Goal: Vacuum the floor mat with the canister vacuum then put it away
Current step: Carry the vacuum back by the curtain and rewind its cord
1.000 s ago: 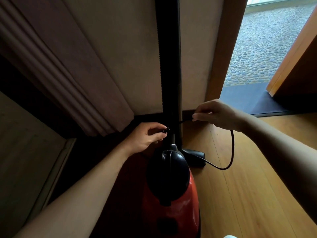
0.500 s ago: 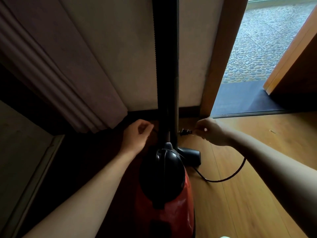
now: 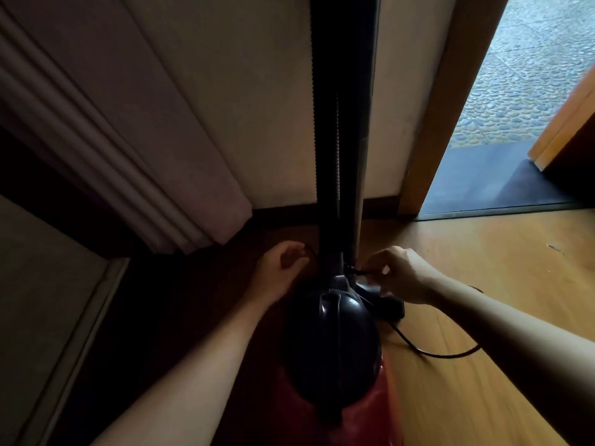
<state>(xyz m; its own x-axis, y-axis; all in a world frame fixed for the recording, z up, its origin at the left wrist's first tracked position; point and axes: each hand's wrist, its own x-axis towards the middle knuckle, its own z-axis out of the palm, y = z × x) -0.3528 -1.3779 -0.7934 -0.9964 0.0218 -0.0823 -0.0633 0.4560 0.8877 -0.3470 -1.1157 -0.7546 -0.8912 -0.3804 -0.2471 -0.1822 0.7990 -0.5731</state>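
I watch both bare forearms reach forward and down, one on each side of the canister vacuum. It stands on end on the wooden floor, close to the wall, with its black dome toward the camera and its red body below.

The right hand comes in from the right with the knuckles up and the wrist slightly bent. Its fingers are clamped in a pinch on the plug of the black cord, just beside the foot of the upright wand. The floor nozzle sits just under those fingers, and the cord loops over the boards beneath the forearm.

The left hand hangs on the far side of the wand from the right fingers, palm turned inward and fingers loosely curled. A thin dark strand arcs off the fingertips toward the wand. I cannot tell whether they grasp it. The curtain hangs beyond the left fingers.
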